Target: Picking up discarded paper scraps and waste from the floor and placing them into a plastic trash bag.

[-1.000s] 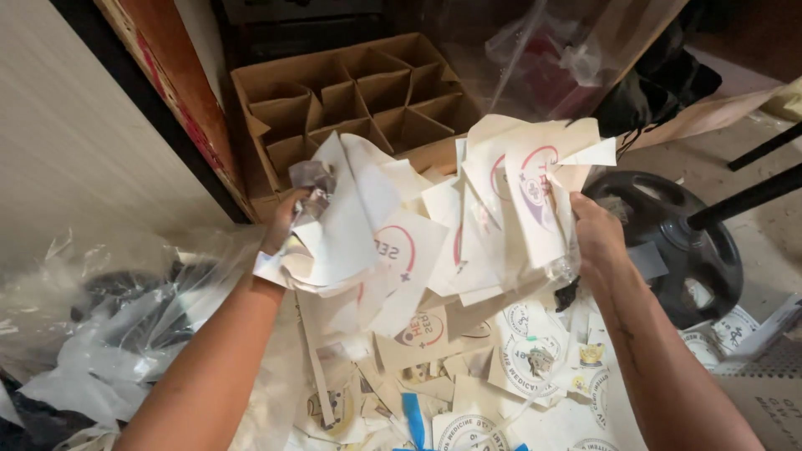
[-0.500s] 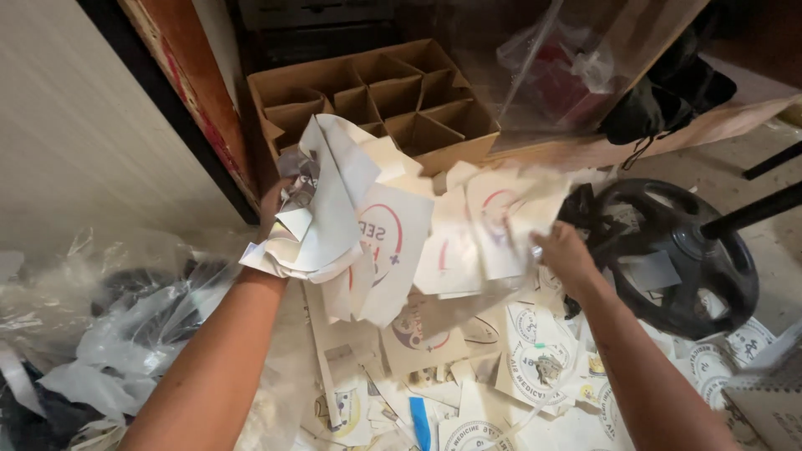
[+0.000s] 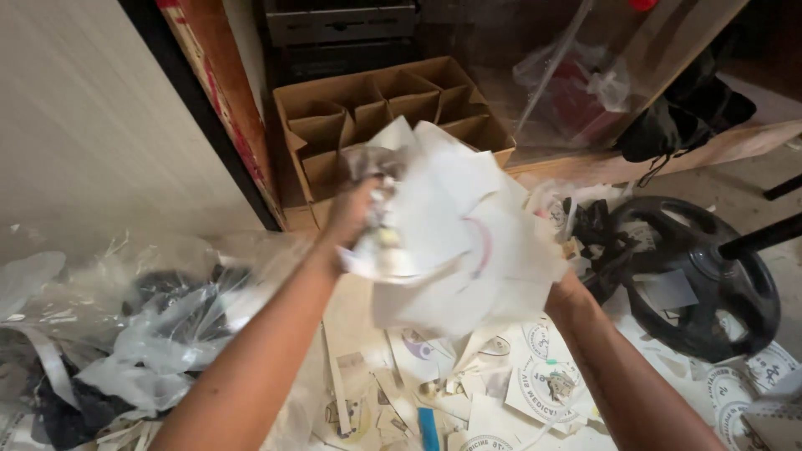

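Crumpled white printed paper sheets (image 3: 451, 234), bunched above the littered floor (image 3: 376, 334) before the brown divided cardboard box (image 3: 334, 125): my left hand (image 3: 355, 217) clamps the top edge, right hand (image 3: 561, 294) cups beneath, its grip hidden, so loose sheets stay gathered.

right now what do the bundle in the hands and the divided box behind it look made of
Bundle of sheets: seemingly thin white paper, matte; it creases and bends between the left hand and right hand.
Divided box: brown corrugated cardboard, by its dull tan, slotted partitions.
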